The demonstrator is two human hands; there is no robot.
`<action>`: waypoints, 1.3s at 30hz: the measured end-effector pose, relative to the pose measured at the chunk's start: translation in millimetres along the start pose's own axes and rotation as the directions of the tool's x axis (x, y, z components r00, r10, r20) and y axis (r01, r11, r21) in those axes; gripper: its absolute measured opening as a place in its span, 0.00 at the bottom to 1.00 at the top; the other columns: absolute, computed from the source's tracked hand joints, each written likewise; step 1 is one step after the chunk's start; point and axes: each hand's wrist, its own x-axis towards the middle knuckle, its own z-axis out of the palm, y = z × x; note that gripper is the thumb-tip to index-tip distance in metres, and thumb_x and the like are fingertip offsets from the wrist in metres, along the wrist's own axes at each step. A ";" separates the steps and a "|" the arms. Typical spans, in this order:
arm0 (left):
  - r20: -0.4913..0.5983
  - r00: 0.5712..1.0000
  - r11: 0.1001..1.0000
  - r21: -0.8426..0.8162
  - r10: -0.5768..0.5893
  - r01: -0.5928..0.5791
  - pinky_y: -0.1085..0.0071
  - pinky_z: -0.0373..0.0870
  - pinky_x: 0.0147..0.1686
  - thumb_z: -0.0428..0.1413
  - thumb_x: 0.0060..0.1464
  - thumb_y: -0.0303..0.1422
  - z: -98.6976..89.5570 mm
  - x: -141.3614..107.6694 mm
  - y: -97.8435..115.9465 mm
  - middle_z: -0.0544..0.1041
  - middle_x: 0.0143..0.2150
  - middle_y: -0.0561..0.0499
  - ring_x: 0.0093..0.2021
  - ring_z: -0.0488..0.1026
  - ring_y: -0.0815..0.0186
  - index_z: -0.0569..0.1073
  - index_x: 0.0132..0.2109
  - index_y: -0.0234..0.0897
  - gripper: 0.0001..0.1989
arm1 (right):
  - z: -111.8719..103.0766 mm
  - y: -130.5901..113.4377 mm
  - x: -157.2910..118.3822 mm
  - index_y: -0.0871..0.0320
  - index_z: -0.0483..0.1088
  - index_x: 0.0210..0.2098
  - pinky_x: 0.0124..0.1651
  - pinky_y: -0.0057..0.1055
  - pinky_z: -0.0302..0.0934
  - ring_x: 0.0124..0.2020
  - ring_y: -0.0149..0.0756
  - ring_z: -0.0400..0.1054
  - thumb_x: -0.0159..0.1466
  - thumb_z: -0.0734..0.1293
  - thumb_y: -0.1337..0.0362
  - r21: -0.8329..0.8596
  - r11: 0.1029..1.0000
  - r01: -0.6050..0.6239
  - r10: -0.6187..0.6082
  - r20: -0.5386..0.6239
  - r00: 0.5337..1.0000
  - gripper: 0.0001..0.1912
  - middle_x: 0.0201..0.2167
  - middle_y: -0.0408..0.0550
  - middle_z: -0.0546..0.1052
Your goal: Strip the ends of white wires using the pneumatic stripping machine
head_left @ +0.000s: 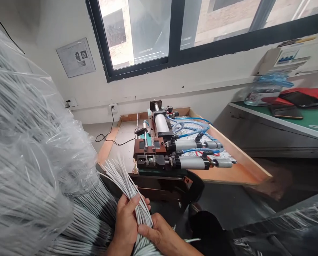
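A bundle of thin light-grey cables point(125, 180) slants up to the left in front of me, its loose ends fanned out at the top. My left hand point(128, 215) is closed round the bundle, thumb lying across the cables. Lower down, my right hand point(157, 229) also grips it, thumb on top and the other fingers partly hidden beneath. Just beyond the cable ends stands a pneumatic machine point(159, 149) with silver cylinders, a brown block and blue air hoses. The bundle's lower end runs out of view.
Plastic-wrapped heaps of grey cable point(36, 160) crowd the left side. The machine sits on a wood-edged table point(244, 153) under a window point(140, 32). At right, a green-topped table point(313, 122) bears a plastic jar point(264, 92) and a phone point(286, 111). More wrapped cables point(295, 224) lie at lower right.
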 end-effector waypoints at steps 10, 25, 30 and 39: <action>0.063 0.994 0.987 0.129 0.089 -0.096 0.73 0.64 0.23 0.60 0.35 0.26 13.5 4.7 9.3 0.73 0.18 0.54 0.19 0.68 0.69 0.72 0.25 0.33 0.05 | -17.0 -23.5 7.6 0.59 0.70 0.36 0.38 0.28 0.55 0.32 0.36 0.60 0.57 0.59 0.53 -0.013 0.990 0.142 -0.142 -0.177 0.974 0.18 0.28 0.45 0.69; -0.091 0.991 0.977 0.198 0.098 -0.078 0.70 0.67 0.25 0.62 0.34 0.30 18.9 17.4 9.8 0.74 0.20 0.52 0.21 0.71 0.67 0.73 0.25 0.33 0.07 | -48.1 -41.6 42.9 0.62 0.69 0.21 0.21 0.24 0.45 0.17 0.23 0.50 0.51 0.67 0.56 0.421 0.904 0.067 0.123 -0.409 0.904 0.14 0.15 0.37 0.60; -0.096 0.988 0.974 0.206 0.118 -0.096 0.73 0.66 0.22 0.63 0.33 0.29 22.6 28.5 9.5 0.73 0.18 0.54 0.19 0.69 0.70 0.72 0.23 0.34 0.07 | -55.0 -40.1 53.7 0.63 0.71 0.24 0.20 0.23 0.43 0.16 0.22 0.49 0.50 0.68 0.56 0.512 0.857 0.052 0.181 -0.395 0.901 0.14 0.16 0.38 0.61; -0.074 0.991 0.969 0.228 0.115 -0.095 0.73 0.65 0.21 0.63 0.33 0.28 23.8 32.9 6.3 0.73 0.16 0.54 0.17 0.68 0.70 0.73 0.24 0.34 0.07 | -55.0 -42.9 62.1 0.63 0.71 0.25 0.20 0.21 0.44 0.16 0.22 0.49 0.49 0.68 0.56 0.601 0.799 -0.004 0.258 -0.336 0.906 0.14 0.14 0.36 0.59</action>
